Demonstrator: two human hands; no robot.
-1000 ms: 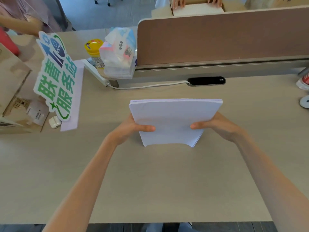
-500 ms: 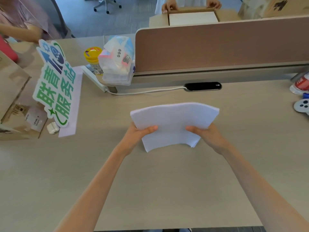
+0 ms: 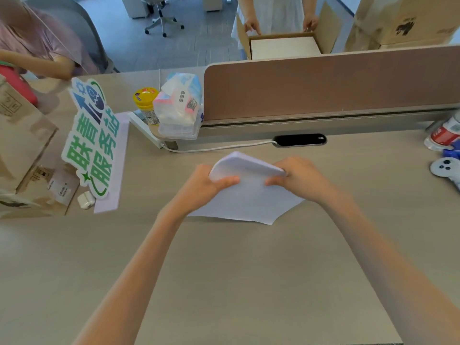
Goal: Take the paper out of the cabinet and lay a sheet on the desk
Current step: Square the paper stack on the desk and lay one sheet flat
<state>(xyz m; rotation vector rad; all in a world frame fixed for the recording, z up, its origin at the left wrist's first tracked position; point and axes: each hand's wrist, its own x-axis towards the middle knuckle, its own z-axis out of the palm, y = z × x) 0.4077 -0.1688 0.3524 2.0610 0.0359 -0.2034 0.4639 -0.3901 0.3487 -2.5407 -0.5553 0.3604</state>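
Note:
A stack of white paper [image 3: 249, 197] is held over the beige desk [image 3: 236, 270], bent so its far half curls upward and toward me. My left hand [image 3: 206, 185] grips the stack's left side with the thumb on top. My right hand [image 3: 298, 178] grips the right side, its fingers curled over the bent edge. The near edge of the paper hangs low at the desk surface; whether it touches I cannot tell. No cabinet is in view.
A green and blue sign [image 3: 92, 138] stands at the left beside cardboard boxes [image 3: 22, 135]. A tissue pack [image 3: 179, 105] and a yellow-lidded jar [image 3: 146, 103] sit by the brown divider [image 3: 323, 88]. A game controller [image 3: 445, 168] lies at the right edge. Other people stand beyond the desk.
The stack has gone from flat and level to strongly bent, its far edge curling up and back. Both hands have drawn closer together and lower toward the desk.

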